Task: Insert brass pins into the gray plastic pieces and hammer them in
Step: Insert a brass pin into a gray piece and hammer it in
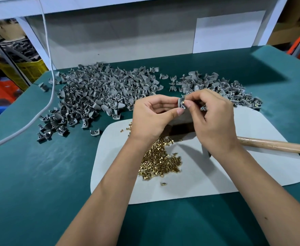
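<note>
The left hand point(152, 116) pinches a small gray plastic piece point(180, 103) between thumb and fingers, raised above the green tabletop point(39, 174). The right hand point(211, 118) pinches at its top edge; any pin there is too small to tell. Loose brass pins point(159, 159) lie heaped on a white mat point(252, 171) below, beside a wooden hammer handle point(277, 145).
</note>
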